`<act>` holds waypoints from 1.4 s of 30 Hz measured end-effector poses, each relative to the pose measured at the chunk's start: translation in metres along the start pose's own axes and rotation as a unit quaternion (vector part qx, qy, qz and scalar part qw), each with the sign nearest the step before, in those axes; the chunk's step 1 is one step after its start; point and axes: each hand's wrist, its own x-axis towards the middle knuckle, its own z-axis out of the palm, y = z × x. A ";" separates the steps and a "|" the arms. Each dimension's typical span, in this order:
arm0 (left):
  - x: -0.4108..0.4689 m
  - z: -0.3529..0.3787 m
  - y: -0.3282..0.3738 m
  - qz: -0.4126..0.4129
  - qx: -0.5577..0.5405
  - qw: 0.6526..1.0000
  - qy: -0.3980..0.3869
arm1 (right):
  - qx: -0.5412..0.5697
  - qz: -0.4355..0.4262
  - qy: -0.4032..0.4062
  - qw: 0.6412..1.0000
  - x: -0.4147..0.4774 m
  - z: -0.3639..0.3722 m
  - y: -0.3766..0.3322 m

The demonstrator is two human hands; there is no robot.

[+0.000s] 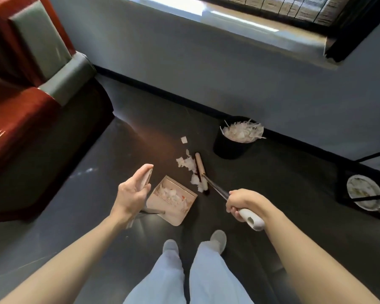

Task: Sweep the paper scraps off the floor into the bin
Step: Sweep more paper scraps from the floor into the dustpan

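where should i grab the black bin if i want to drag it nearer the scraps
Probably its side wall, from the near, open side. The bin stands upright close against the wall, so the far side is blocked, and paper is heaped past its rim, leaving little lip to hook fingers over.

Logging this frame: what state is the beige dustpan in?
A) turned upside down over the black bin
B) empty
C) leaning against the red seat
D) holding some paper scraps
D: white paper scraps lie inside the dustpan, which sits open side up near the person's feet, apart from the black bin.
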 end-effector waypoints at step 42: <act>0.045 -0.059 -0.009 -0.012 0.072 0.997 0.026 | -0.297 -0.056 0.047 0.952 -0.029 0.036 -0.033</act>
